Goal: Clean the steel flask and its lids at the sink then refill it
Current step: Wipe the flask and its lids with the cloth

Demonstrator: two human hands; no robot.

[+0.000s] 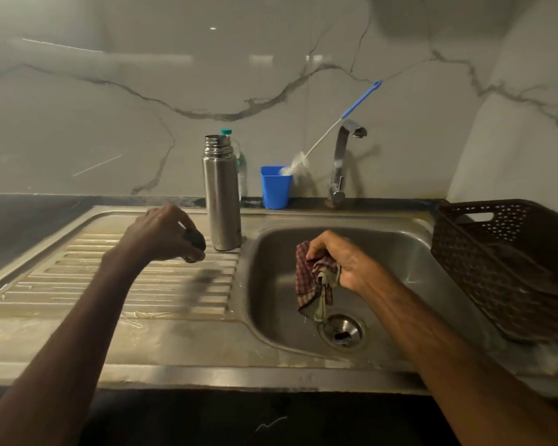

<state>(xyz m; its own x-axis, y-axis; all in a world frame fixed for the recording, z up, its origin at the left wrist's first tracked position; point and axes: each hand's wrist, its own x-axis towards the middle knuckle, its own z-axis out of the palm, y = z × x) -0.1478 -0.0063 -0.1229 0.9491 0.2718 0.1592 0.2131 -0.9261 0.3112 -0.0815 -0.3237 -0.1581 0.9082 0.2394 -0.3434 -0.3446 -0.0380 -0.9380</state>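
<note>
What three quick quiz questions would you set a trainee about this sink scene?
1. True or false: the left hand holds the steel flask.
2. What does the right hand grip? A. a sponge B. a checked cloth C. a spoon
3. Fill the blank: the bottle brush stands in the blue ___ beside the tap.
Key: 1. False: it holds a small dark object; the steel flask stands upright, lidless, on the draining board. 2. B. 3. cup.
</note>
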